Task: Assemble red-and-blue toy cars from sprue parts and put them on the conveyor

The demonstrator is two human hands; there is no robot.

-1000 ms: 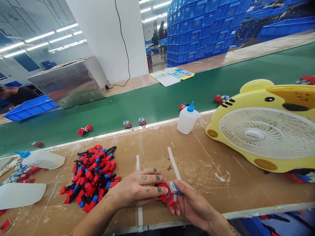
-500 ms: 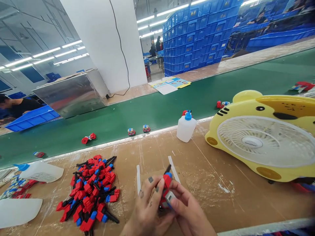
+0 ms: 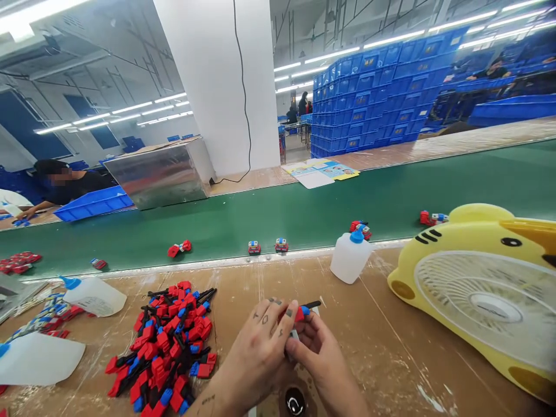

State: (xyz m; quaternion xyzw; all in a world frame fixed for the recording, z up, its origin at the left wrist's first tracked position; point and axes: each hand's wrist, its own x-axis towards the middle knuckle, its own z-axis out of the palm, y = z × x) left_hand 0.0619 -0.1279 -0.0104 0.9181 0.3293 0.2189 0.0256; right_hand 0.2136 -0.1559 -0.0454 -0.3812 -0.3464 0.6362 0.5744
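In front of me, over the near worktop, my left hand (image 3: 260,341) and my right hand (image 3: 324,362) are closed together on a small plastic toy robot part (image 3: 300,313). Red block, a blue piece and a black stick pointing right show past my fingers, with a bit of grey between the hands. The rest is covered by the fingers. Left of my hands lies a heap of similar red, blue and black toy parts (image 3: 169,341). Below them a dark shiny round spot (image 3: 295,401) shows on the worktop.
A green conveyor belt (image 3: 226,217) with several toy pieces crosses behind the worktop. White squeeze bottles (image 3: 351,258) with blue caps stand or lie around. A yellow animal-shaped fan (image 3: 482,289) stands at right. Stacked blue crates (image 3: 369,104) and a person (image 3: 82,185) are beyond.
The view has tilted up and turned left. My hands have turned the toy part, so its black stick points right instead of up, and my left hand now covers more of it.
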